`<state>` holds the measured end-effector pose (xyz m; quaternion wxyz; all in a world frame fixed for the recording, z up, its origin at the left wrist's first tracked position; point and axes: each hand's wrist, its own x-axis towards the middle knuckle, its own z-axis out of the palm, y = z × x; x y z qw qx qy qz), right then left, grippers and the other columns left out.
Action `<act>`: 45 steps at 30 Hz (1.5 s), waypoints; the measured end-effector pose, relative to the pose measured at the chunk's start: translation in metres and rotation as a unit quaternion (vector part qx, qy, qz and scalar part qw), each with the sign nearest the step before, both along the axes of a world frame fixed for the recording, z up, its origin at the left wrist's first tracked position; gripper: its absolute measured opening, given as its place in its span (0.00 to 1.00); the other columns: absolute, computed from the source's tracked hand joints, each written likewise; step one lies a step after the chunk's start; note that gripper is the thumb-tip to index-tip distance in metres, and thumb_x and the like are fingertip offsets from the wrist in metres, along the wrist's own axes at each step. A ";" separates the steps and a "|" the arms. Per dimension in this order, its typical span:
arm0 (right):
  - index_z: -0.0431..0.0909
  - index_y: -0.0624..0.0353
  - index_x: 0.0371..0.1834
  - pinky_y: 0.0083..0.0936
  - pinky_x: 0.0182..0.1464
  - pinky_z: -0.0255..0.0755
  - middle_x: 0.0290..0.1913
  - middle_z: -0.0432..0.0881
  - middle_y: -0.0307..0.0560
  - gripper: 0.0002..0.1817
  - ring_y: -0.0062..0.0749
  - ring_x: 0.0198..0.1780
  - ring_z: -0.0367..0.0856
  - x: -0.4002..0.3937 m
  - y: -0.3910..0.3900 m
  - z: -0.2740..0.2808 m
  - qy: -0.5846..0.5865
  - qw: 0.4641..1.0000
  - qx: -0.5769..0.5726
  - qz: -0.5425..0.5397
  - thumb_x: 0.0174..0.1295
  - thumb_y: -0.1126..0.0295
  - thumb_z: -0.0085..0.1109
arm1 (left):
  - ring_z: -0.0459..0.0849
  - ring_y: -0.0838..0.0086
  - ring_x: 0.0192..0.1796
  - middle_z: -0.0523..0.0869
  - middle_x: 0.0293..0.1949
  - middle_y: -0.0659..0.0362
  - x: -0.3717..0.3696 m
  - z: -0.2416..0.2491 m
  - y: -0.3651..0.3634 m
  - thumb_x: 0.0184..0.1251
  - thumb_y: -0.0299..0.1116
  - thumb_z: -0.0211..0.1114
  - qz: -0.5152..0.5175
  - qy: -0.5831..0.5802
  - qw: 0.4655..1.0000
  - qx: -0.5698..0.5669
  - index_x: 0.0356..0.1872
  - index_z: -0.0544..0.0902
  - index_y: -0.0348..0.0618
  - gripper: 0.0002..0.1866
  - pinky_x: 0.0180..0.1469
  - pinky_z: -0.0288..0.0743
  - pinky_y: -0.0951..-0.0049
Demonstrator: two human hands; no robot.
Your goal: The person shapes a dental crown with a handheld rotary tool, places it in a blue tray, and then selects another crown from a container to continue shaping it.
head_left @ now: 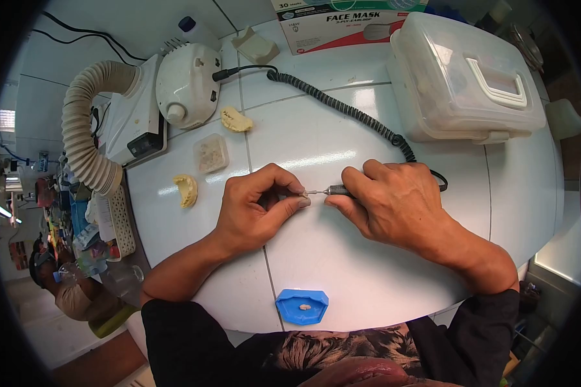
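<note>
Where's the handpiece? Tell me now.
In the head view, the handpiece is just right of centre, gripped in the right hand, its bit pointing toward the left hand.

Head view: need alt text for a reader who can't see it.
A person's right hand holds a corded handpiece over a white table, its thin tip at the curled left hand; anything in that grip is too small to identify. Nearby: a blue tray with a small pale piece, two yellowish casts.
</note>
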<state>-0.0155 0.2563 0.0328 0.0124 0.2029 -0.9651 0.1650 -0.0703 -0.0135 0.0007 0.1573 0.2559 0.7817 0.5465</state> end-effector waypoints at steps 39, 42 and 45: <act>0.82 0.55 0.33 0.36 0.21 0.76 0.23 0.83 0.47 0.26 0.38 0.20 0.86 0.004 -0.003 -0.002 0.022 0.999 0.022 0.008 0.80 0.43 0.67 | 0.94 0.75 0.45 0.96 0.45 0.50 0.001 0.005 0.001 0.68 0.13 0.79 -0.021 -0.007 1.000 0.006 0.41 0.91 0.31 0.06 0.48 0.88 0.75; 0.83 0.55 0.34 0.35 0.21 0.77 0.23 0.83 0.47 0.26 0.38 0.20 0.87 0.004 -0.004 -0.002 0.028 0.999 0.022 0.006 0.79 0.43 0.67 | 0.94 0.75 0.45 0.96 0.44 0.50 0.001 0.008 0.002 0.68 0.14 0.80 -0.018 -0.015 1.000 0.003 0.41 0.91 0.31 0.06 0.48 0.88 0.75; 0.83 0.55 0.34 0.35 0.21 0.77 0.23 0.83 0.46 0.26 0.38 0.20 0.86 0.005 -0.004 -0.004 0.036 0.999 0.019 0.003 0.79 0.43 0.67 | 0.94 0.75 0.45 0.96 0.44 0.51 0.001 0.007 0.002 0.68 0.14 0.80 -0.014 -0.017 1.000 0.009 0.41 0.91 0.31 0.06 0.48 0.88 0.76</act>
